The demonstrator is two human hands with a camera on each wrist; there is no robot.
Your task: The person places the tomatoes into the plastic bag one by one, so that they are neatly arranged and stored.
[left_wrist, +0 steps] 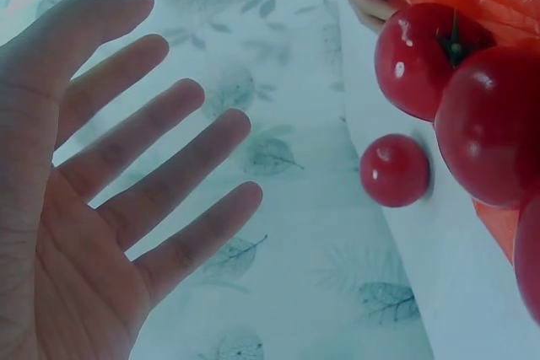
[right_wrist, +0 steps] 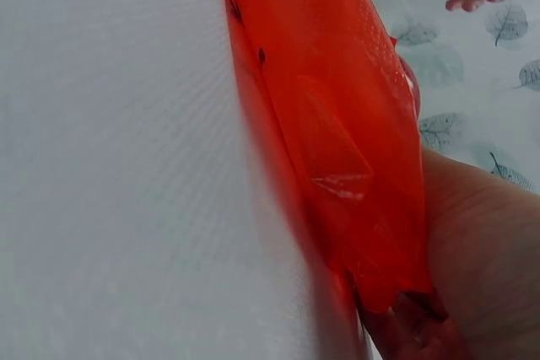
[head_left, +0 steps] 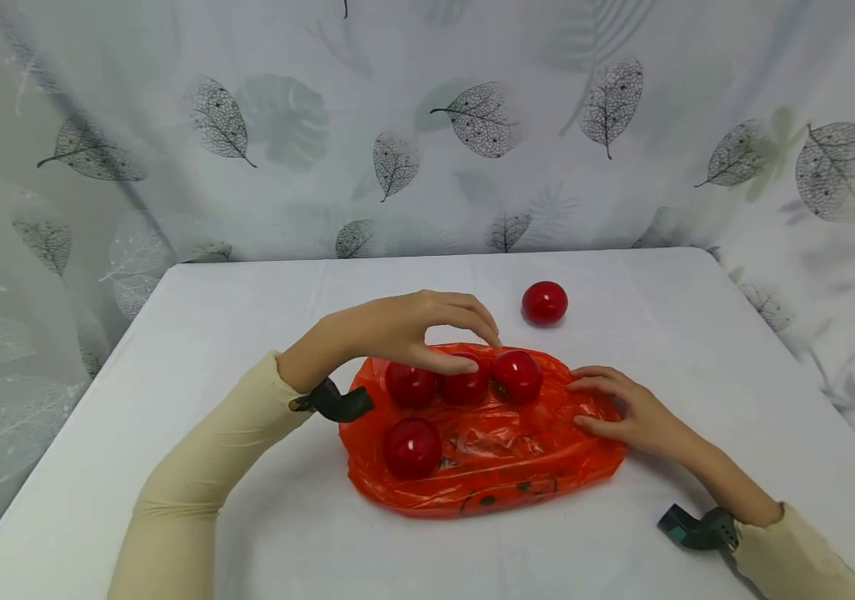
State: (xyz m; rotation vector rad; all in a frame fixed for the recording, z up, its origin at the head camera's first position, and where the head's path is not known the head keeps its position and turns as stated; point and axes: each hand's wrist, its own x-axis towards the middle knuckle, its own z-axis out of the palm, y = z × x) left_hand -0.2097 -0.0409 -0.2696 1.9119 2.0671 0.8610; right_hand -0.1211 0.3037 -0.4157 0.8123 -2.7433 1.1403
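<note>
1. Head view: we've got an orange plastic bag (head_left: 487,454) lying flat on the white table (head_left: 247,308); we use the bag as our ref for all places.
2. Our left hand (head_left: 405,329) hovers over the bag's far edge, fingers straight and relaxed, holding nothing. Fingertips sit just above the middle tomato (head_left: 463,379) of the far row; we can't tell if they touch it.
3. Left wrist view confirms: left hand (left_wrist: 93,200) is spread wide, palm bare, fingers apart.
4. Our right hand (head_left: 633,412) rests on the bag's right end, fingers laid flat & slightly spread, pressing the plastic to the table.
5. Right wrist view: the bag (right_wrist: 337,124) fills the middle w/ the right hand (right_wrist: 472,267) against its edge; finger shape is hidden here, so can't tell from this view alone.
6. Four tomatoes lie on the bag: three in a row along its far edge, namely the left one (head_left: 410,384), the middle one, and the right one (head_left: 517,375), touching or nearly so. A fourth tomato (head_left: 413,447) sits nearer us, on the bag's left part.
7. A fifth, lone tomato (head_left: 544,302) sits on the table beyond the bag's far edge, apart from it. Same one shows in left wrist view (left_wrist: 394,169).
8. Behind the table hangs a leaf-print curtain (head_left: 472,125).
</note>
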